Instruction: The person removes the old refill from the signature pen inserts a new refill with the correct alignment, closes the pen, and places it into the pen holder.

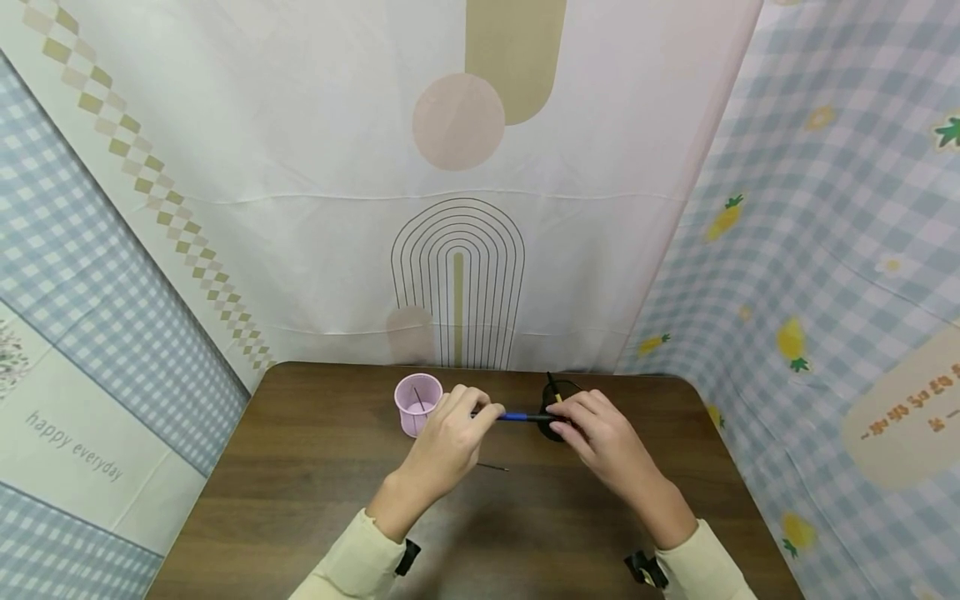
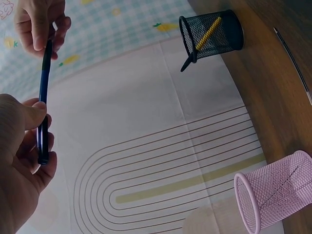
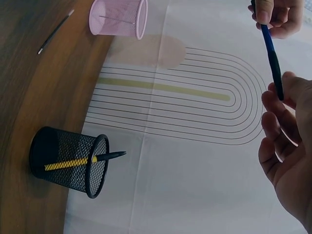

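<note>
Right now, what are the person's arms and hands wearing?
Both arms wear long cream sleeves, the left sleeve and the right sleeve. A small black device is strapped at each wrist. The left hand and right hand are bare, with no gloves.

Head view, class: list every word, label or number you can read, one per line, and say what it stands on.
"happy everyday": on the left wall cloth.
Orange characters on the beige patch of the right wall cloth: too blurred to read.
Blue pen, pink mesh cup, black mesh cup: no readable text.
</note>
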A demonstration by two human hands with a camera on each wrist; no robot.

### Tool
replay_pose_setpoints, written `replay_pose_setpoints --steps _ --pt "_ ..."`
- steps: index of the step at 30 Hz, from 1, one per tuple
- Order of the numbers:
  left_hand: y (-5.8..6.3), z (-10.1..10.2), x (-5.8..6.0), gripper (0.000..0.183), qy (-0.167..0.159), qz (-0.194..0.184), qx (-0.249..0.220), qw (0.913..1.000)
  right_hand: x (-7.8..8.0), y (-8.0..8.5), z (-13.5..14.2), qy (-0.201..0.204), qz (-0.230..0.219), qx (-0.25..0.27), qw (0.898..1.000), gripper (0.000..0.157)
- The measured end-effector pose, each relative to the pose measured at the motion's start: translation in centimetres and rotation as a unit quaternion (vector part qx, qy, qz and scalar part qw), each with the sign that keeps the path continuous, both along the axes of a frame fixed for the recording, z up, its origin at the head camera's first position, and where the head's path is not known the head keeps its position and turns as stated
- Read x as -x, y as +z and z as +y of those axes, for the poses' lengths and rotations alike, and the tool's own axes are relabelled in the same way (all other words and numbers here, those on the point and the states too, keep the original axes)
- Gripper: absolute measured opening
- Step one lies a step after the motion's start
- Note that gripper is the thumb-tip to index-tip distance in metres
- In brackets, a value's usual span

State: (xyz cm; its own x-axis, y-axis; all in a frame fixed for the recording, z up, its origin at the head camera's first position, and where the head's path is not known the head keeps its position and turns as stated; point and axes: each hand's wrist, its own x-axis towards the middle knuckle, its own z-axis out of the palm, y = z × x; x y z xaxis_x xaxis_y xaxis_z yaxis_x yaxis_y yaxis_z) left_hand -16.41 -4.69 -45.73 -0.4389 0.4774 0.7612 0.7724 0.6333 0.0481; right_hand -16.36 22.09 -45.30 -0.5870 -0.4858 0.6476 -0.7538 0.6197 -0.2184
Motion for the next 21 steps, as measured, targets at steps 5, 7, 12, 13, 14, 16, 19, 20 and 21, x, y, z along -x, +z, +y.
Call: replay_pose_setpoints --steps 5,7,12,13,14,16,19,20,21 --pt "-0.07 0.08 0.01 0.021 -0.001 -0.006 -0.002 1.0000 -0.05 -0.03 0.17 0.001 0.004 0.002 1.000 0.034" --pt "-0.09 0.12 0.06 0.020 0.000 -0.005 -0.002 1.0000 -0.08 0.04 0.15 0.002 0.004 0.004 1.000 0.034" --pt "-0.09 0.13 0.10 0.020 0.001 -0.007 0.000 1.0000 -0.15 0.29 0.01 0.000 -0.006 0.004 1.000 0.033" --pt "-0.11 0.13 0.09 0.020 0.001 -0.009 0.001 1.0000 -0.14 0.32 0.00 0.000 -0.008 0.004 1.000 0.032" --pt "-0.12 0.13 0.08 0.020 0.000 -0.010 0.001 0.9999 -0.12 0.31 -0.02 0.000 -0.007 0.003 1.000 0.031" --pt "-0.14 0.14 0.08 0.020 -0.001 -0.012 0.002 0.9999 -0.06 0.26 -0.03 0.001 -0.005 0.003 1.000 0.029" --pt "-0.11 0.15 0.07 0.021 0.000 -0.011 0.004 0.9999 0.00 0.26 -0.09 -0.001 -0.002 0.001 1.000 0.025" --pt "-0.08 0.15 0.07 0.021 0.000 -0.011 0.005 0.9999 0.01 0.26 -0.11 -0.002 -0.001 0.000 1.000 0.024" --pt "-0.05 0.16 0.07 0.021 0.001 -0.009 0.006 0.9999 0.01 0.29 -0.14 -0.003 0.000 -0.001 1.000 0.023"
